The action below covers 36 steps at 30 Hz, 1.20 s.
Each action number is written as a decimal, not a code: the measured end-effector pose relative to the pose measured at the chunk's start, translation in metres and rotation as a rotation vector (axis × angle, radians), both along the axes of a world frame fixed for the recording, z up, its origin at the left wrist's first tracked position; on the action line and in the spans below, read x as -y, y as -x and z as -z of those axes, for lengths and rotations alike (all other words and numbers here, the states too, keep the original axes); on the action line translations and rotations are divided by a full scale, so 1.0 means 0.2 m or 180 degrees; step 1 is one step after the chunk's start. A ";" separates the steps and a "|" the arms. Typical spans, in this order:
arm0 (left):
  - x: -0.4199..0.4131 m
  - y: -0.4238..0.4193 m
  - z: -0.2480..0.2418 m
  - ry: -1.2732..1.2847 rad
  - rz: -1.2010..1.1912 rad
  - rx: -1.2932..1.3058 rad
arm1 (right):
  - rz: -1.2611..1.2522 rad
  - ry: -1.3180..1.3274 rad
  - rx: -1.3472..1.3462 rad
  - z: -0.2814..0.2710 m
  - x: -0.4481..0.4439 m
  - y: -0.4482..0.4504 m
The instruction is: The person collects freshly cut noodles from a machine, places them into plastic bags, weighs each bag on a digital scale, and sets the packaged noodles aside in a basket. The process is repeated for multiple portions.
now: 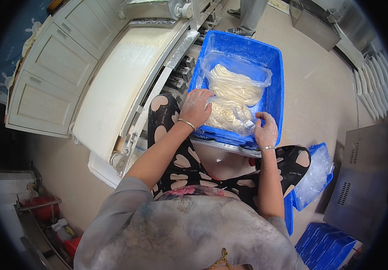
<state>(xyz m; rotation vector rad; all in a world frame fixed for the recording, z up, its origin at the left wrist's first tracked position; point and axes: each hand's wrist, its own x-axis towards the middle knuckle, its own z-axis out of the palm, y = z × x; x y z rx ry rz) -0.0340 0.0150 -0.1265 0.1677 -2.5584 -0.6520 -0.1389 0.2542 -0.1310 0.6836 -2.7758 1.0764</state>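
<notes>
A deep blue plastic crate (275, 81) stands between my knees, tilted in the view. Two clear plastic bags of pale fresh noodles lie inside it. The farther noodle bundle (231, 82) sits partly uncovered in its spread bag, and the nearer bag of noodles (229, 116) lies at the crate's near side. At the left end of the nearer bag is my left hand (196, 107), floury, with its thumb and fingers at the plastic; whether it pinches the film is unclear. My right hand (267, 130) hovers by the bag's right end, fingers curved and apart.
On the left runs a floured conveyor belt (119, 81) with metal rails, beside white cabinets (67, 57). A person's legs (252, 15) stand beyond the crate. To the right are a blue crate of plastic bags (315, 179), a steel cabinet (359, 175) and stacked blue crates (323, 248).
</notes>
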 end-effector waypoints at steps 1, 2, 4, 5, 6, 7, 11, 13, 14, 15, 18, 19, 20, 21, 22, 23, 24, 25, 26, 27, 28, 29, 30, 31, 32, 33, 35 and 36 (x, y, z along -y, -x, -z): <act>0.00 0.00 -0.01 -0.0018 0.0026 0.0010 | 0.0010 0.0006 0.0019 0.00 0.00 0.00; 0.00 0.00 -0.02 -0.0037 0.0051 0.0019 | 0.0019 0.0009 0.0038 0.00 0.00 0.00; 0.00 0.03 -0.06 0.0043 0.0200 -0.0010 | -0.0013 -0.0001 0.0001 0.00 0.00 0.01; 0.00 0.04 -0.07 0.0068 0.0277 0.0092 | -0.0041 -0.0019 -0.0025 0.00 0.00 0.00; 0.01 0.07 -0.09 0.0194 0.0331 -0.0012 | -0.0064 -0.0062 -0.0024 0.00 0.00 0.00; 0.04 0.14 -0.10 0.0306 0.0357 -0.0023 | -0.0069 -0.0062 -0.0016 0.00 0.00 0.00; 0.09 0.38 -0.10 0.1162 0.0102 0.0040 | -0.0048 -0.0065 0.0016 -0.01 0.00 0.00; 0.10 0.42 -0.08 0.1359 0.0115 0.0740 | -0.0040 -0.0050 0.0006 -0.01 -0.01 0.00; 0.11 0.42 -0.06 0.1447 0.0125 0.1269 | -0.0062 -0.0039 -0.0016 0.00 -0.01 0.00; 0.10 0.41 -0.05 0.1489 0.0236 0.1309 | -0.0068 -0.0019 -0.0054 0.00 -0.01 0.00; 0.10 0.31 -0.03 0.1384 0.0515 0.1222 | -0.0099 0.0017 -0.0069 0.00 -0.01 0.00; 0.10 0.29 -0.03 0.1368 0.0540 0.1118 | -0.0143 0.0034 -0.0095 0.00 -0.01 0.00; 0.10 0.27 -0.04 0.1343 0.0560 0.1102 | -0.0141 0.0029 -0.0073 -0.01 -0.01 0.00; 0.11 0.26 -0.04 0.1318 0.0575 0.1081 | -0.0153 0.0037 -0.0072 -0.01 0.00 0.00; 0.11 0.25 -0.04 0.1316 0.0577 0.1044 | -0.0167 0.0047 -0.0075 -0.01 0.00 0.00; 0.11 0.24 -0.04 0.1313 0.0582 0.1003 | -0.0164 0.0047 -0.0063 -0.01 0.00 0.00; 0.10 0.23 -0.04 0.1311 0.0592 0.0958 | -0.0153 0.0046 -0.0055 -0.02 0.00 0.00; 0.10 0.23 -0.04 0.1210 0.0559 0.0938 | -0.0138 0.0046 -0.0048 -0.02 0.00 0.00; 0.11 0.22 -0.05 0.1111 0.0535 0.0915 | -0.0139 0.0060 -0.0059 -0.02 0.00 0.00; 0.11 0.21 -0.05 0.1030 0.0519 0.0924 | -0.0131 0.0071 -0.0068 -0.03 0.00 0.00; 0.11 0.20 -0.06 0.0965 0.0498 0.0674 | -0.0121 0.0079 -0.0067 -0.03 0.00 -0.01; 0.12 0.18 -0.07 0.0914 0.0472 0.0459 | -0.0112 0.0062 -0.0048 -0.03 0.00 -0.01; 0.13 0.16 -0.08 0.0866 0.0412 0.0310 | -0.0110 0.0045 -0.0023 -0.03 0.00 -0.01; 0.13 0.14 -0.09 0.0782 0.0354 0.0251 | -0.0134 0.0059 -0.0036 -0.03 0.00 -0.01; 0.14 0.12 -0.09 0.0702 0.0265 0.0256 | -0.0118 0.0023 -0.0022 -0.03 0.00 -0.01; 0.15 0.10 -0.10 0.0637 0.0191 0.0180 | -0.0125 0.0017 -0.0046 -0.03 0.00 -0.01; 0.15 0.06 -0.09 0.0298 -0.0025 0.0243 | -0.0128 -0.0008 -0.0055 -0.03 0.00 0.00; 0.15 0.04 -0.08 0.0150 -0.0102 0.0147 | -0.0120 -0.0029 -0.0036 -0.03 0.00 0.00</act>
